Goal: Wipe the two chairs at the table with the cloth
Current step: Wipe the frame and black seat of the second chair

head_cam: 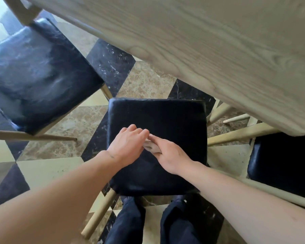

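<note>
Checkered marble floor [144, 80] carrying 3 dark-cushioned chairs: left [37, 76], centre [165, 117], right [282, 164]. Pale wooden tabletop [209, 41] overhangs the upper right.

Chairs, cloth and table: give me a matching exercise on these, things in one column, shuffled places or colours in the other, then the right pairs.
Things
1. cloth
2. middle chair
3. left chair
4. table

Descriptions
A. pale wood, across the top of the view
B. pale, bunched between the left hand and right hand
C. dark seat under both hands
D. dark seat with light streaks, no hand on it

Pairs: 1-B, 2-C, 3-D, 4-A
</note>
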Demonstrator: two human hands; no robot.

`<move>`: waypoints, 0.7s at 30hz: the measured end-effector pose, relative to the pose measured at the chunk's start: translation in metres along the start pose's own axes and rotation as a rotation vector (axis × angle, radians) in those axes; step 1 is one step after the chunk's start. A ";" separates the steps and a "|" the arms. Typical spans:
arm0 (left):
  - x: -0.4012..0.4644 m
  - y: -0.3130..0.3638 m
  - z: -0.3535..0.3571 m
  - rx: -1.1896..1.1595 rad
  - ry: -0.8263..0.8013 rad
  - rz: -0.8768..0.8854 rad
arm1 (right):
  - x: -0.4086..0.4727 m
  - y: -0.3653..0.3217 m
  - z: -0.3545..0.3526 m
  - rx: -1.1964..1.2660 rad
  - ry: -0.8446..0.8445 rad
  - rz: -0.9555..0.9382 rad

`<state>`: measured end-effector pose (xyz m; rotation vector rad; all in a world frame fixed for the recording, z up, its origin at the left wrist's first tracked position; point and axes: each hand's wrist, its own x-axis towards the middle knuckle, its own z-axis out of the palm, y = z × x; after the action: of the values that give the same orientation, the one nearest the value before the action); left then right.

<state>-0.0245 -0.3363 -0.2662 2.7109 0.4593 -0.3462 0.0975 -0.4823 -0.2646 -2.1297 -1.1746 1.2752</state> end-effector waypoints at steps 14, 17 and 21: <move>-0.044 0.050 -0.165 -0.110 -0.145 0.090 | -0.091 -0.137 -0.100 -0.161 0.118 0.074; -0.052 0.052 -0.200 -0.084 -0.174 0.052 | -0.103 -0.164 -0.124 -0.129 0.095 0.044; -0.056 0.052 -0.250 -0.030 -0.145 0.023 | -0.112 -0.190 -0.158 -0.132 0.102 -0.007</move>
<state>-0.0134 -0.2990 -0.0077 2.6372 0.3881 -0.5207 0.1193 -0.4523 0.0041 -2.2535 -1.2532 1.0987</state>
